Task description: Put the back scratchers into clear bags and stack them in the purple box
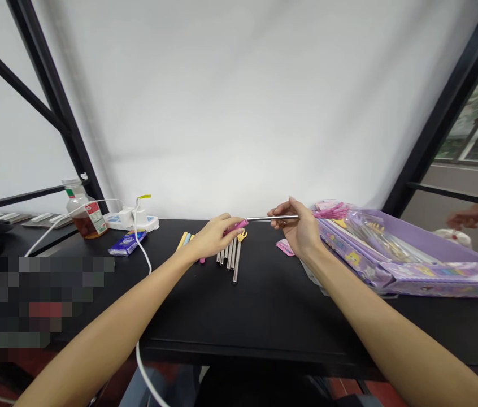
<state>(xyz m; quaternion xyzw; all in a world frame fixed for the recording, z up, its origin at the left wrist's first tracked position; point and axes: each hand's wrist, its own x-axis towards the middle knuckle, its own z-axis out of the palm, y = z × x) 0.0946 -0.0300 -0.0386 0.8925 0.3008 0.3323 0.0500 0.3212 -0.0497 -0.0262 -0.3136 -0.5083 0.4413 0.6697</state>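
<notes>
My left hand (210, 236) is closed around a slim pink piece (239, 226) that looks like a pen cap or pen barrel. A thin silver tube (261, 219) runs level from its end across to my right hand (303, 227), whose fingers pinch the other end. The two pieces touch end to end; whether they are joined I cannot tell. Below my left hand, several silver tubes (235, 265) lie side by side on the black table, one topped by a small yellow figure (243, 236). Yellow and blue sticks (185, 239) lie partly hidden behind my left wrist.
At right stands an open purple box (395, 271) with bagged pens (374, 237) and pink strands (331, 211). Left are a power strip (151, 224), white cable (144, 257), blue packet (127, 243) and glass bottle (86, 217). Another person's hand (463, 219) shows far right.
</notes>
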